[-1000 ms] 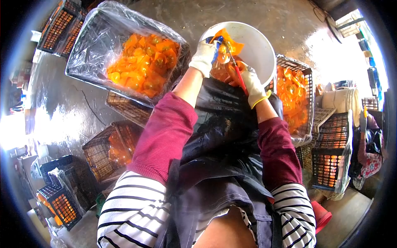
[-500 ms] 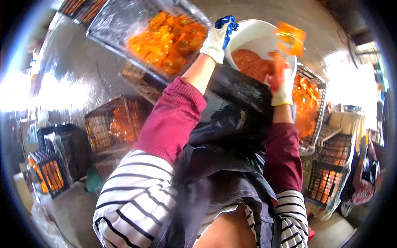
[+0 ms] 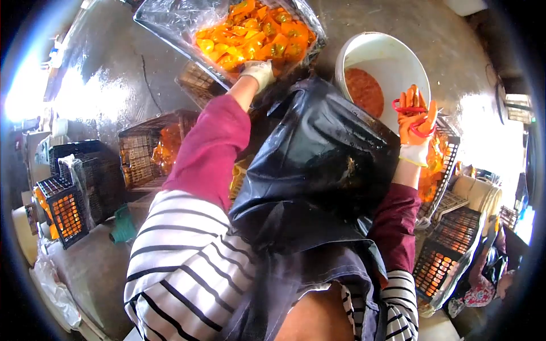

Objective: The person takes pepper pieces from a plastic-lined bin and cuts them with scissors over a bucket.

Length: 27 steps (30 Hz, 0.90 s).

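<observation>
At the lined crate [image 3: 165, 25], the left hand [image 3: 259, 75] meets orange pieces [image 3: 256, 35], grip hidden. By the bucket [image 3: 410, 67], the right hand [image 3: 415, 128] hangs half open, red handles [image 3: 421, 129] round its fingers

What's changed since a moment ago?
The gloved left hand moved left from the white bucket onto orange pieces in the plastic-lined crate. The gloved right hand released an orange piece and opened at the bucket's right rim. Unchanged: red-handled tool on its fingers, reddish pulp in the bucket.
</observation>
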Each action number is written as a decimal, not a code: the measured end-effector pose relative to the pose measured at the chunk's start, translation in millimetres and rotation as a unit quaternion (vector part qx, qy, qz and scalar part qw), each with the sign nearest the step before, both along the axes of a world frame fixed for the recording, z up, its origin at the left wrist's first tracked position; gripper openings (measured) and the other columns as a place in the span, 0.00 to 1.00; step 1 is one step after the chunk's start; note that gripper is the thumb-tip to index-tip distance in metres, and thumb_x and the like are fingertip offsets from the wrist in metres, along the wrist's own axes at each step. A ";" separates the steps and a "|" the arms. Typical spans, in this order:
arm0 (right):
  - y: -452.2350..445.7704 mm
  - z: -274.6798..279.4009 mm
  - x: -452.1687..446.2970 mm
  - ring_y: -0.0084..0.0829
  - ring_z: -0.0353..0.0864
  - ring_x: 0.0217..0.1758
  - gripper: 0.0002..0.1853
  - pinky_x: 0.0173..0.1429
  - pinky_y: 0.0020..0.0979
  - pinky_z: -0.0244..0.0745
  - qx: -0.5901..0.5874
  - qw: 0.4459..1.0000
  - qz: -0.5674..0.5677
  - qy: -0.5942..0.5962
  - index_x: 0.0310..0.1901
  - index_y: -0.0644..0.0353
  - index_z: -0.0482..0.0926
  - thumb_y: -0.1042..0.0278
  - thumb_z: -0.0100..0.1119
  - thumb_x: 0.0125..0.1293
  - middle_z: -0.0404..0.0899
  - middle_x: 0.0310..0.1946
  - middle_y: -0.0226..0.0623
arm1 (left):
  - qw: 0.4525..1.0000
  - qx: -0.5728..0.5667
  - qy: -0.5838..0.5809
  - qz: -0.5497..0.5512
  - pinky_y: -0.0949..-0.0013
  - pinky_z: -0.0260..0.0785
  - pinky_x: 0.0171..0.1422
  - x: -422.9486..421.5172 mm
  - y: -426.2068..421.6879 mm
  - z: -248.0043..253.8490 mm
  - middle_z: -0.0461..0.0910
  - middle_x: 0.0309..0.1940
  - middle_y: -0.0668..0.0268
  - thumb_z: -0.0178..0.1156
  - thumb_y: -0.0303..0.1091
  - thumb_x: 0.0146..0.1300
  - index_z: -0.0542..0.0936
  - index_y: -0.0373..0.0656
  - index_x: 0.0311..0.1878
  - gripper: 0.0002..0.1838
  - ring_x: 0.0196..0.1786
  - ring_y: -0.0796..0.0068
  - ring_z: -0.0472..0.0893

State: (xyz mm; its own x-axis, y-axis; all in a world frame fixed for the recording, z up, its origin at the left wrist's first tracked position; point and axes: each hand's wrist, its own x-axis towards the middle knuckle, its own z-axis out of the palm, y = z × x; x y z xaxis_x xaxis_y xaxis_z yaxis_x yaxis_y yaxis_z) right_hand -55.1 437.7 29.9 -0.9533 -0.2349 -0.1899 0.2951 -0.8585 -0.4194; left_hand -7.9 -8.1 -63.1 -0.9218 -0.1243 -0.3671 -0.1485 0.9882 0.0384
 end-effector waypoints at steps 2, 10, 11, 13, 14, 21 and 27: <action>2.0 -4.4 -5.3 0.44 0.68 0.64 0.27 0.70 0.44 0.62 -0.061 0.996 0.065 0.002 0.57 0.72 0.69 0.52 0.44 0.71 0.68 0.62 0.49 | 0.999 0.027 -0.022 0.000 0.55 0.68 0.60 -20.2 -7.5 -22.4 0.77 0.55 0.56 0.49 0.44 0.63 0.78 0.45 0.55 0.21 0.58 0.56 0.76; -24.5 21.9 12.4 0.43 0.70 0.62 0.26 0.66 0.44 0.66 0.177 0.983 -0.033 -0.029 0.55 0.70 0.68 0.52 0.49 0.69 0.70 0.58 0.49 | 0.990 0.072 -0.098 0.076 0.57 0.67 0.59 -13.1 -16.7 30.1 0.77 0.54 0.52 0.52 0.57 0.60 0.78 0.43 0.54 0.29 0.57 0.54 0.76; -23.8 19.1 14.1 0.43 0.71 0.61 0.26 0.65 0.43 0.67 0.168 0.986 -0.023 0.008 0.55 0.70 0.68 0.52 0.50 0.69 0.71 0.58 0.50 | 0.982 0.113 -0.061 0.136 0.58 0.63 0.63 -7.1 -18.1 32.3 0.74 0.57 0.52 0.52 0.61 0.59 0.74 0.45 0.59 0.33 0.61 0.54 0.73; -25.2 16.9 14.7 0.43 0.72 0.60 0.25 0.64 0.42 0.68 0.172 0.985 -0.011 0.026 0.55 0.69 0.69 0.52 0.51 0.68 0.71 0.57 0.50 | 0.958 0.235 -0.052 0.158 0.59 0.60 0.66 -10.9 -31.9 -7.1 0.73 0.58 0.53 0.52 0.61 0.59 0.71 0.47 0.62 0.35 0.63 0.54 0.70; -29.2 17.1 10.2 0.43 0.72 0.60 0.25 0.64 0.42 0.68 0.187 0.982 -0.008 0.005 0.54 0.68 0.69 0.52 0.52 0.68 0.71 0.56 0.51 | 0.938 0.297 -0.048 0.170 0.60 0.59 0.67 -10.4 -36.3 -22.8 0.73 0.59 0.53 0.52 0.62 0.59 0.69 0.49 0.64 0.35 0.64 0.55 0.69; -34.8 14.9 9.3 0.44 0.74 0.57 0.26 0.60 0.41 0.71 0.237 0.971 0.035 -0.019 0.55 0.67 0.69 0.51 0.53 0.67 0.72 0.56 0.54 | 0.836 0.424 0.042 0.347 0.66 0.71 0.47 -15.4 -15.2 -13.9 0.82 0.38 0.57 0.63 0.52 0.57 0.80 0.41 0.47 0.24 0.43 0.65 0.80; -37.1 18.7 17.1 0.44 0.76 0.56 0.27 0.59 0.39 0.72 0.276 0.961 0.033 -0.004 0.57 0.63 0.68 0.49 0.52 0.67 0.73 0.55 0.53 | 0.221 0.910 0.125 0.329 0.49 0.71 0.57 -7.5 -24.6 37.3 0.72 0.58 0.54 0.58 0.52 0.61 0.67 0.45 0.63 0.31 0.59 0.50 0.72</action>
